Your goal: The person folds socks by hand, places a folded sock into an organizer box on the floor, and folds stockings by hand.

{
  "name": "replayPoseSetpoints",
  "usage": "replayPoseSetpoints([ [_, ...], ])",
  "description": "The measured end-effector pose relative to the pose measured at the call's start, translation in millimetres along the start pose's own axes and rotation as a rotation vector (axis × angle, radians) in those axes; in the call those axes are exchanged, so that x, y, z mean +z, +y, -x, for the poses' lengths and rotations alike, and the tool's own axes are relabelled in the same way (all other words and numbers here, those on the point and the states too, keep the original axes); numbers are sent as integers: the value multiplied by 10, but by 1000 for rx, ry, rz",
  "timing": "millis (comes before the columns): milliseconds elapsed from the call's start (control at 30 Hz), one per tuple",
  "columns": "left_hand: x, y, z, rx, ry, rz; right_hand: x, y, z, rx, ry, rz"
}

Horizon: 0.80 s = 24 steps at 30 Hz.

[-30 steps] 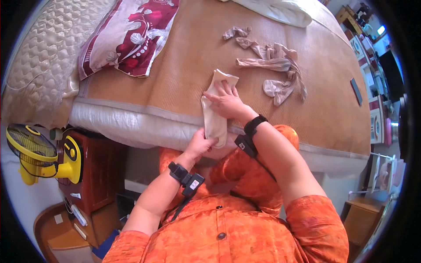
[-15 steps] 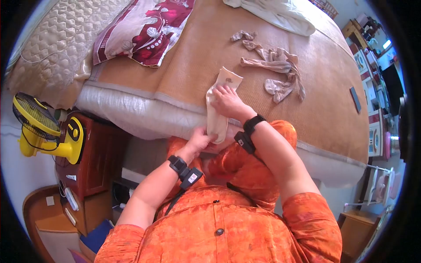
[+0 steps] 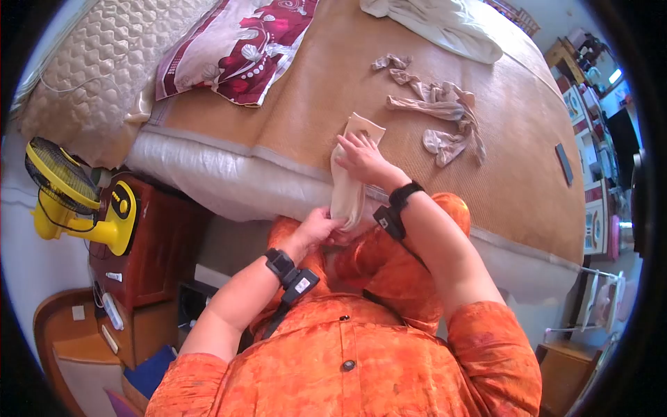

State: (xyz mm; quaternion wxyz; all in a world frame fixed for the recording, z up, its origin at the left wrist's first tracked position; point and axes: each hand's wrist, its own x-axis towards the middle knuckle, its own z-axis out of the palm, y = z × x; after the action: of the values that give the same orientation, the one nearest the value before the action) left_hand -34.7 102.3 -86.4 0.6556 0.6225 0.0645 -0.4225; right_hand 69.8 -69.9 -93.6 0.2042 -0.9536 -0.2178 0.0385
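Note:
A cream sock (image 3: pixel 347 187) with a small dark motif near its cuff lies over the bed's edge, toe end toward me. My left hand (image 3: pixel 319 227) pinches the sock's toe end beside my knee. Flat on the upper part of the sock, just below the cuff, rests my right hand (image 3: pixel 364 157) with its fingers spread. Farther back on the brown bed mat (image 3: pixel 299 104) is a loose heap of beige-pink stockings or socks (image 3: pixel 445 111), apart from both hands.
A maroon-and-white patterned pillow (image 3: pixel 243 52) and a quilted cover (image 3: pixel 90 69) lie at the far left. White folded cloth (image 3: pixel 438 28) is at the back. A yellow fan (image 3: pixel 104 233) stands on a reddish cabinet (image 3: pixel 156 243). A dark flat object (image 3: pixel 563 164) lies at right.
My right hand's fingers have spread wider over the sock near its cuff. My left hand still pinches the toe end. The whole view has shifted slightly.

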Motion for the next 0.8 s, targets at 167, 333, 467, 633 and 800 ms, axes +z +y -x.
replayPoseSetpoints([
  [167,-55,165,15,71,27,228,-441,-338,486,-344,-56,-439],
  [333,-217,207,19,44,31,254,-178,-821,772,-362,255,-87],
  [467,-263,339,70,18,155,165,-214,-781,680,-287,190,45],
  [633,-348,300,101,704,320,-439,-171,-649,643,-86,52,-369],
  [800,-360,117,-187,692,147,-574,-169,-602,654,125,-45,-545],
])
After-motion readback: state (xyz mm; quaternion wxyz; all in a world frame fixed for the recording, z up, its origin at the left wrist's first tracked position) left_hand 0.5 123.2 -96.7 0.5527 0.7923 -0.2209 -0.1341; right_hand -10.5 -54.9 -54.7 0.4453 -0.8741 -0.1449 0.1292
